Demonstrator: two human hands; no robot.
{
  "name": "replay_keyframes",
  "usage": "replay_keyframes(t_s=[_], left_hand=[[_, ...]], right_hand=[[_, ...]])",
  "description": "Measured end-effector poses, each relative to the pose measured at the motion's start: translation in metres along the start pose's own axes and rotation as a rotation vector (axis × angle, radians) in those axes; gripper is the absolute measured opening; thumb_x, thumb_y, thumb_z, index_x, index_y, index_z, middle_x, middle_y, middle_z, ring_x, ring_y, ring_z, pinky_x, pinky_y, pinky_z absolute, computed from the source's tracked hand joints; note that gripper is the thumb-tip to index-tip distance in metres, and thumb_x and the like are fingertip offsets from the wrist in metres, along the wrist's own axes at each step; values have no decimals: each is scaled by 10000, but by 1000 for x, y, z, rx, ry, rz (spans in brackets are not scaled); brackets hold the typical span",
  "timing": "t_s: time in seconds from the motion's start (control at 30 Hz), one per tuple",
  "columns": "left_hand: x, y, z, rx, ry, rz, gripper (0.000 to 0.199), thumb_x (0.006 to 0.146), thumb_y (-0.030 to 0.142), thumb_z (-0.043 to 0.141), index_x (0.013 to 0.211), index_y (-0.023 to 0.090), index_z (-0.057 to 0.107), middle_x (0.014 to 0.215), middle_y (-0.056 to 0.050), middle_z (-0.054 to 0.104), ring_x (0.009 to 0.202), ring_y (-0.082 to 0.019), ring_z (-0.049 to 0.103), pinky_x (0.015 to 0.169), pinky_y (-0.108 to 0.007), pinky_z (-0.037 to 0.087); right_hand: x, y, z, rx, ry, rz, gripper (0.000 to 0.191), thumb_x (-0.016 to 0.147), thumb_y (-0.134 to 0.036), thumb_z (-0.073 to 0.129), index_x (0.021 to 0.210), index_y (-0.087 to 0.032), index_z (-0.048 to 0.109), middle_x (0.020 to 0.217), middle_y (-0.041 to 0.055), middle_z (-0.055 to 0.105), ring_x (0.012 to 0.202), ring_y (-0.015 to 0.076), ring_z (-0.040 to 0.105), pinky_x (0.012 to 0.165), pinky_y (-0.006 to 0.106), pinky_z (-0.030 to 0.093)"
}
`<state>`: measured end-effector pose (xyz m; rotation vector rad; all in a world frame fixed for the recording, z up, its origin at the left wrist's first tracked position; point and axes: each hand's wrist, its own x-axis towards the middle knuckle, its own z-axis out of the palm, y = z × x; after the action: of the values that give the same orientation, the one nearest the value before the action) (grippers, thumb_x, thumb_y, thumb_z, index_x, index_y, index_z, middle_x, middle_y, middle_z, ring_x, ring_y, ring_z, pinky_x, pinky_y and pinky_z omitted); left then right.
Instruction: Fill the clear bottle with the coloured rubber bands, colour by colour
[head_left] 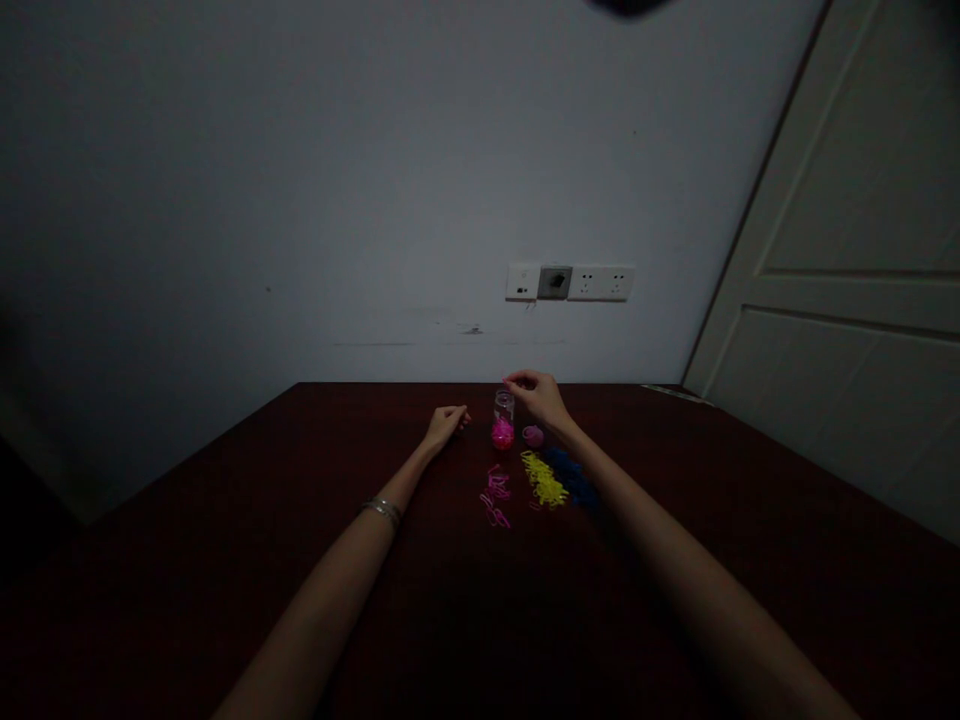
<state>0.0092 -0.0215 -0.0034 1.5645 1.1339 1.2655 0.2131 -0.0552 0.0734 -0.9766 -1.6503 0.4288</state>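
Observation:
A clear jar (503, 420) stands upright on the table, its lower part filled with pink pieces. Just above its mouth, my right hand (537, 394) pinches a small pink loop (505, 379), which looks like a rubber band or a clip. My left hand (446, 425) rests on the table left of the jar, fingers curled in, with nothing visible in them. Several loose pink loops (496, 485) lie in front of the jar. To their right is a heap of yellow loops (545, 480), and against it a dark blue heap (568, 476), partly behind my right forearm.
A round pink object (533, 436), perhaps the jar's lid, lies right of the jar. The dark red table (360, 420) meets a pale wall (375, 200) with sockets (600, 283). A white door (847, 300) stands at the right. The scene is dim.

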Motion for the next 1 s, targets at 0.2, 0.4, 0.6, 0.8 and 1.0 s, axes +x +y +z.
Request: replay_keyframes(t_s=[0.2,0.4,0.6,0.8,1.0], left_hand=[[0,0,1,13,-4,6,355,709,442,495,618,111,589,579,-17,552,503,-84,449,478,-200,321],[-3,3,0,18,-2,7,357,715,438,498,611,109,590,588,-22,557,512,-85,457,476,-197,319],[-4,3,-1,21,-6,11,356,717,433,504,618,105,598,579,-23,555,518,-88,464,478,-197,325],[-3,3,0,29,1,11,357,707,436,502,613,105,598,577,-24,557,506,-87,465,466,-195,321],[-1,1,0,126,92,77,313,702,388,459,581,126,579,535,-10,542,491,-98,467,473,-202,329]], right_hand=[[-4,-1,-4,-40,-12,-12,253,670,-334,570,771,-126,674,640,28,619,576,129,509,538,240,382],[-7,0,-6,-38,-25,-2,237,660,-328,585,757,-130,672,662,38,638,590,135,532,554,248,397],[-8,-7,-12,-54,-25,-20,191,648,-294,590,733,-141,668,713,50,659,642,141,555,604,253,422],[-13,-2,-24,-56,-27,-16,197,663,-304,584,728,-137,664,708,55,660,644,151,564,608,262,431],[-43,23,-47,-143,-42,32,209,687,-311,566,756,-145,674,765,63,676,708,174,591,657,276,443]])
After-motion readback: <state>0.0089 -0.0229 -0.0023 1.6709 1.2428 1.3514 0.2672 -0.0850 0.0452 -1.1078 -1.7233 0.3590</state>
